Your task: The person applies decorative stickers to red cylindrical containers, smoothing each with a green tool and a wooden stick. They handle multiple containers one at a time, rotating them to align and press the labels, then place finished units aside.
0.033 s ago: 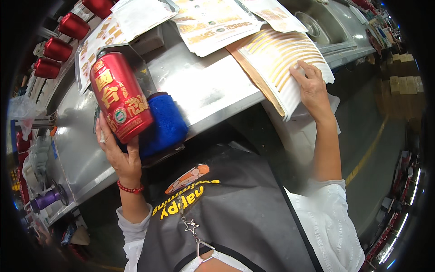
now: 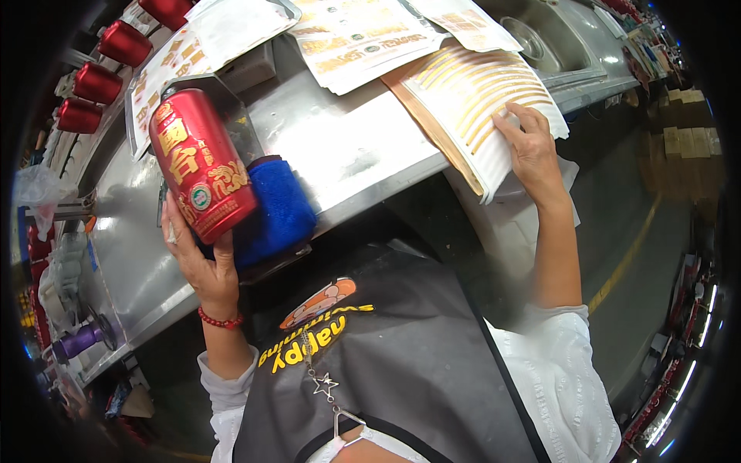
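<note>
My left hand (image 2: 202, 258) is wrapped round the lower end of a red bottle (image 2: 202, 166) with gold lettering, a gold dragon-like figure and a small round green emblem. The bottle lies tilted, its dark neck pointing away from me, above a blue cloth (image 2: 278, 208) at the counter's front edge. On the right, my right hand (image 2: 532, 147) rests on a stack of white sheets with curved gold stripes (image 2: 471, 100). Its thumb and index tips come close together at a stripe on the top sheet; whether a strip lies between them is too small to see.
More printed sheets (image 2: 363, 38) lie at the back of the metal counter (image 2: 355, 147). Several red bottles (image 2: 123, 42) stand at the far left, above a purple roll-like item (image 2: 73, 343). A sink (image 2: 556, 38) is set in at the back right; stacked boxes (image 2: 687, 143) are beyond.
The red bottle and my left hand have shifted very slightly to the left. My right hand stays on the striped sheets.
</note>
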A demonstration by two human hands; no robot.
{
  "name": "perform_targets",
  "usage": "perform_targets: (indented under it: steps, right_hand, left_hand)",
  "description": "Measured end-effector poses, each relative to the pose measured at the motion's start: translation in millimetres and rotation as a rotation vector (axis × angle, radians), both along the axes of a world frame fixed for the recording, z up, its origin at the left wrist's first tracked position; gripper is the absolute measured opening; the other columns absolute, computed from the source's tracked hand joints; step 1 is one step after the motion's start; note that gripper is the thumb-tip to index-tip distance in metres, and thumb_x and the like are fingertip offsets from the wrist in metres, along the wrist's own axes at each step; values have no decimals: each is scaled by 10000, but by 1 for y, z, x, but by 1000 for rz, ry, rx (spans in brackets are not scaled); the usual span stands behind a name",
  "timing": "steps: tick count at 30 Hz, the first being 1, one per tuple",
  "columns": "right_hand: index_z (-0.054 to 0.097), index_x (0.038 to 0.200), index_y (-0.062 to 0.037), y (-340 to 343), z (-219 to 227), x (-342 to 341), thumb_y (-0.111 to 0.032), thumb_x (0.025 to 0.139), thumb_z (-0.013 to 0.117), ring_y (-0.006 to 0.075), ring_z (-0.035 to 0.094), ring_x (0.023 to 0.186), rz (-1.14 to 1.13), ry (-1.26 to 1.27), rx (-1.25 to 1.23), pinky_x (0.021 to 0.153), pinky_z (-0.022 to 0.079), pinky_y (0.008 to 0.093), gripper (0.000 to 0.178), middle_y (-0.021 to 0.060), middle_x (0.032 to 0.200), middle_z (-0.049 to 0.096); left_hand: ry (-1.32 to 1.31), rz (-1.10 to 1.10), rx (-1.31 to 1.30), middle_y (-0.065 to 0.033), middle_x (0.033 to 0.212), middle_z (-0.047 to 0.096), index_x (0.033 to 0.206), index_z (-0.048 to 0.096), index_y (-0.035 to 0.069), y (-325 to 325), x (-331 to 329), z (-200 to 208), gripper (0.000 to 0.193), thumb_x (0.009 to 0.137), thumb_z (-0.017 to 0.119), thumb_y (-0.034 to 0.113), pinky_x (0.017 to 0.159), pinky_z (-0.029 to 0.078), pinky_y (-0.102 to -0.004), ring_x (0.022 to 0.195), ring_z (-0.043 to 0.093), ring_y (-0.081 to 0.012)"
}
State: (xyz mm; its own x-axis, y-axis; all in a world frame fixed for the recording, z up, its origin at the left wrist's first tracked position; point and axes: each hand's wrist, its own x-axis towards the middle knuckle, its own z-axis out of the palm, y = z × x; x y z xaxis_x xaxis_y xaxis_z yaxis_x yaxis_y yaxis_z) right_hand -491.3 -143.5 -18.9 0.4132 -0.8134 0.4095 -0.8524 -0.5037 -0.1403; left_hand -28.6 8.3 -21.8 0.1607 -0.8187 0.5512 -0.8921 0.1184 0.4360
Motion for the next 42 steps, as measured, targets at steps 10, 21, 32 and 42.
perform_targets:
  steps: [10,21,32,42]
  right_hand:
    - [719,1052,-40,3,-1,-11,10,837,703,357,537,1213,88,-132,70,1004,467,429,221,138,1260,606]
    - [593,887,1,15,29,16,32,876,658,366,504,1247,163,-188,174,1069,388,437,72,160,1230,559]
    - [633,866,-17,48,89,191,49,763,735,378,509,1204,662,-415,262,1034,407,479,159,149,1192,555]
    - [625,875,-41,59,105,254,-8,766,768,380,501,1205,856,-409,272,1000,425,466,183,145,1209,541]
  left_hand:
    - [112,-6,55,-233,1550,406,1556,337,-7,1,-2,3,847,951,686,472,1172,302,-452,1431,390,-384]
    - [45,-39,99,-218,1503,443,1563,369,35,3,13,13,889,861,775,399,1193,214,-566,1440,320,-409]
    - [-334,-6,92,-193,1418,567,1541,415,38,8,9,46,854,889,725,494,1208,144,-583,1424,374,-404]
    - [209,-340,16,-259,1492,447,1055,684,99,10,-12,61,310,976,639,395,1212,119,-517,1440,220,-472]
